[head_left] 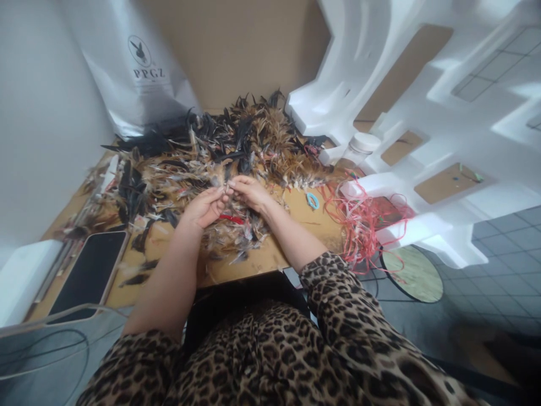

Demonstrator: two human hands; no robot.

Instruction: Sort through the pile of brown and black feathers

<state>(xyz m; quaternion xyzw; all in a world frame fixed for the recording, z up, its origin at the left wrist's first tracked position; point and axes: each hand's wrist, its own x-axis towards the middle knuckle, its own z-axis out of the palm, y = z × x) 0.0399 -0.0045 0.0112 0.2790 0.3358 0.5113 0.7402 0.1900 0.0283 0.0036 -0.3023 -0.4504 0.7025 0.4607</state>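
A large heap of brown and black feathers (220, 152) covers the far part of a wooden board (296, 214). My left hand (204, 206) and my right hand (250, 192) meet at the heap's near edge, fingers pinched together on a small bundle of feathers (226, 183) held between them. A smaller clump of pale feathers (236, 234) lies under my wrists, with a red strip (231, 218) showing between my hands.
A tangle of red string (363, 217) lies at the right, a blue loop (312, 200) beside it. White foam packing (401, 101) and a white-lidded jar (362, 145) stand right. A phone (91, 270) lies left, a silver bag (135, 67) behind.
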